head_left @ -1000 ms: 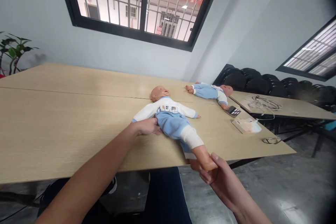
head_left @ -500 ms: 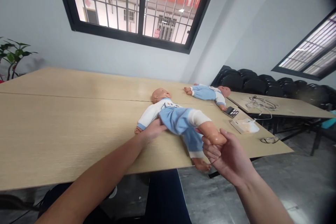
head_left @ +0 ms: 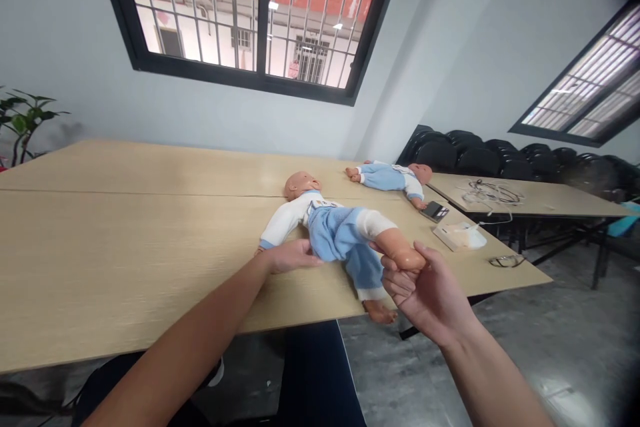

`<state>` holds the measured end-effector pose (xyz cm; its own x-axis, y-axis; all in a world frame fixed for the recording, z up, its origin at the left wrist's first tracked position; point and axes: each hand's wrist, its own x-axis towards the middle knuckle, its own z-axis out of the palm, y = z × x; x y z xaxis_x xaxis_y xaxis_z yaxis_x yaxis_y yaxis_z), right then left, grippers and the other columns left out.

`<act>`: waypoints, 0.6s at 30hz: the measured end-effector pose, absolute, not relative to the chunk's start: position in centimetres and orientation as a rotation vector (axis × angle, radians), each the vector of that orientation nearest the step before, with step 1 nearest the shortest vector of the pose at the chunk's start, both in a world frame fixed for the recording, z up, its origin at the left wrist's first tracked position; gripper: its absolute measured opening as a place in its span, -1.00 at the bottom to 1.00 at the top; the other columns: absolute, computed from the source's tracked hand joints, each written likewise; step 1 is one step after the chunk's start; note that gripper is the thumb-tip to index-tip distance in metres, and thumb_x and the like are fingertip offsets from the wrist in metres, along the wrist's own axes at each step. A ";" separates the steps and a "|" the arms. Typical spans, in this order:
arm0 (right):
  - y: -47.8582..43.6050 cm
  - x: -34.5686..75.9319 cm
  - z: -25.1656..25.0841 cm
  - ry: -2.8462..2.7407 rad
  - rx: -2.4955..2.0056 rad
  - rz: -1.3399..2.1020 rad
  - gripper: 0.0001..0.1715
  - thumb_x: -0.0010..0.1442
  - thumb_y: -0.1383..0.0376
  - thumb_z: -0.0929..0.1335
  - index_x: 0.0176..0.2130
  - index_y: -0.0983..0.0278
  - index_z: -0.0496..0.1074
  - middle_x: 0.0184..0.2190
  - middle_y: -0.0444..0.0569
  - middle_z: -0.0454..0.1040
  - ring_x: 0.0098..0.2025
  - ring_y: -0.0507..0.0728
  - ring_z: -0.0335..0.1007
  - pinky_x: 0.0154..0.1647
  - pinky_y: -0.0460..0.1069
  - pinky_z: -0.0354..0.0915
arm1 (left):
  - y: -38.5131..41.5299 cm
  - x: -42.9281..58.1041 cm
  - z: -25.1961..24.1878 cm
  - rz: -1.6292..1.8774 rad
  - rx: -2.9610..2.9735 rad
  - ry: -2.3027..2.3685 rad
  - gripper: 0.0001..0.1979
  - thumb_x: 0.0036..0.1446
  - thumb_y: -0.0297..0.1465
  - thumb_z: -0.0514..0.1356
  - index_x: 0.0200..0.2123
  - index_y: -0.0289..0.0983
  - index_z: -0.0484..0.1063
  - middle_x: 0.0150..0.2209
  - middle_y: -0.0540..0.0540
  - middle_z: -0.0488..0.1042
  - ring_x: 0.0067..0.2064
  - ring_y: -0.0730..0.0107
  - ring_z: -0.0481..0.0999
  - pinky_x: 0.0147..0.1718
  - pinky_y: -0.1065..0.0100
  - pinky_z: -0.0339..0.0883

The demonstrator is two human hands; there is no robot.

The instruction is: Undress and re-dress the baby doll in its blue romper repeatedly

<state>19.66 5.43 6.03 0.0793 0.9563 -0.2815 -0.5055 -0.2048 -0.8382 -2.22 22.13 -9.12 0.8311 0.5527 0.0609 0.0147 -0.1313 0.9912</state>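
Note:
A baby doll (head_left: 333, 223) in a white top and blue trousers lies on its back on the wooden table (head_left: 150, 247), its head toward the window. One leg is raised, with the white cuff pushed up toward the knee. My right hand (head_left: 425, 287) is closed around the bare foot (head_left: 407, 259) of that leg. The other foot (head_left: 379, 311) hangs over the table's front edge. Beside the doll's hip, my left hand (head_left: 293, 257) lies with its fingers stretched out against the blue trousers; some fingertips are partly hidden.
A second doll (head_left: 385, 177) dressed alike lies further back. To the right are a dark palette-like case (head_left: 435, 211), a white box with tissue (head_left: 460, 237) and glasses (head_left: 507, 261). Cables (head_left: 493, 191) lie on another table. Stacked black chairs (head_left: 477, 160) stand behind.
My left hand has eased slightly away from under the doll's hip, and its fingers show more. My right hand keeps hold of the raised foot. The view has shifted a little.

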 end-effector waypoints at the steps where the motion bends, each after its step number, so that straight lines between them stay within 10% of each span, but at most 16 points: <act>1: 5.4 19.7 6.1 -0.575 -1.051 1.478 -0.53 0.34 0.07 0.32 -0.14 0.38 0.64 -0.45 -0.07 0.28 -0.56 -0.02 -0.18 -0.64 -0.11 0.12 | 22.1 -2.4 -9.1 0.466 1.649 0.448 -0.49 0.15 -0.15 0.38 0.15 -0.18 0.57 0.20 -0.17 0.58 0.24 0.05 0.53 0.32 0.06 0.30; 10: 5.0 19.9 5.9 -0.656 -1.057 1.471 -0.57 0.26 0.06 0.38 -0.20 0.38 0.62 -0.46 -0.08 0.27 -0.56 -0.03 -0.18 -0.63 -0.09 0.10 | 22.2 -1.8 -9.1 0.628 1.835 0.568 -0.49 0.21 -0.13 0.34 0.18 -0.19 0.52 0.20 -0.18 0.58 0.22 0.05 0.55 0.26 0.06 0.39; 18: 3.9 20.9 5.4 -0.751 -1.140 1.378 -0.63 0.23 0.02 0.42 -0.34 0.28 0.53 -0.54 -0.11 0.27 -0.57 -0.02 -0.17 -0.61 -0.06 0.04 | 25.0 -2.2 -9.8 0.887 2.032 1.207 -0.49 0.30 -0.39 0.17 0.30 -0.27 0.40 0.39 -0.29 0.36 0.46 0.01 0.24 0.47 0.00 -0.02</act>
